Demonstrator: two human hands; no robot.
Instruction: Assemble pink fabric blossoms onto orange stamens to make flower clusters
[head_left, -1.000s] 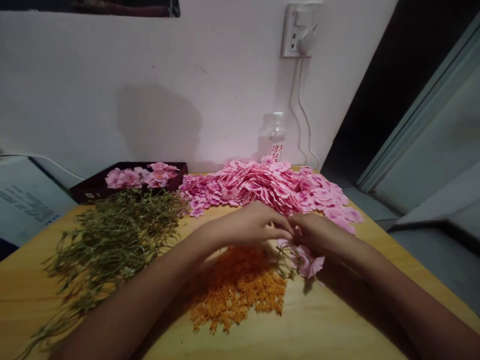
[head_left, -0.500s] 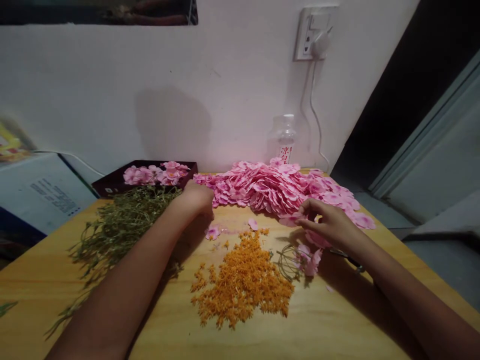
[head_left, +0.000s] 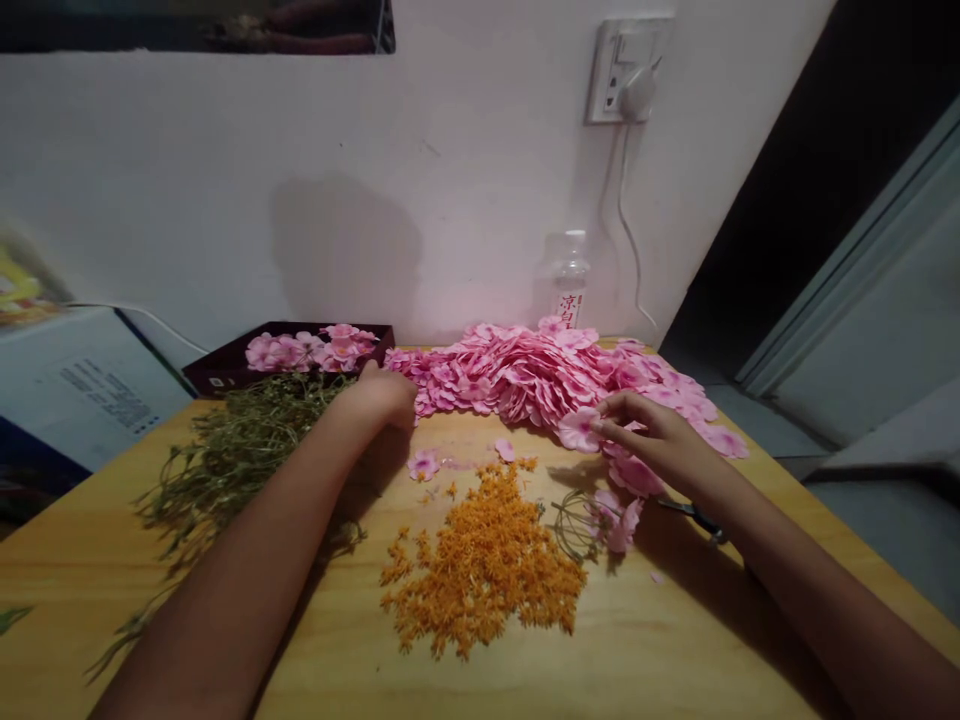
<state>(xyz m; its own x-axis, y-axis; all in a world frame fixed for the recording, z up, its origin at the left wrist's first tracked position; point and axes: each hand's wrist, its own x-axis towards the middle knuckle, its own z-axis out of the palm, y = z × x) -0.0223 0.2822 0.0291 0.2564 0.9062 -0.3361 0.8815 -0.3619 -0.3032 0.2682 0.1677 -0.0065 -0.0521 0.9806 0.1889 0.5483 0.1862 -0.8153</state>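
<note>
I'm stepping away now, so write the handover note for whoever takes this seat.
Left hand: at the far edge of the green stems, closed; what it grips is hidden.
Right hand: pinching one pink petal at the big petal heap.
Orange centres lie piled mid-table.
Done: flowers sit in the dark box; a partly dressed stem lies beside the right hand.
Left: large stocks of stems, petals and centres.
</note>
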